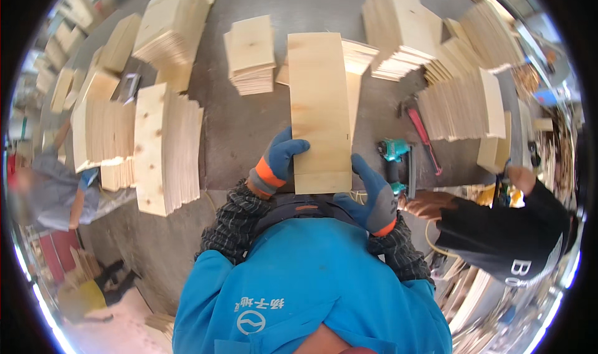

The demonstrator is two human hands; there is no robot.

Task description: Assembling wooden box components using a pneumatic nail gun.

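Left hand [278, 161] clamps the board [320, 105] — thumb on top — at the worktop [240, 133]; right hand [375, 198] lies beside it, fingers spread, contact with its edge unclear.

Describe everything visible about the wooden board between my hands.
The long, pale wooden board has brownish patches, a dark mark by its right edge and a line across its near end. It points away from you, partly hiding other wood. The left hand holds its left edge; the right hand is close, contact unclear.
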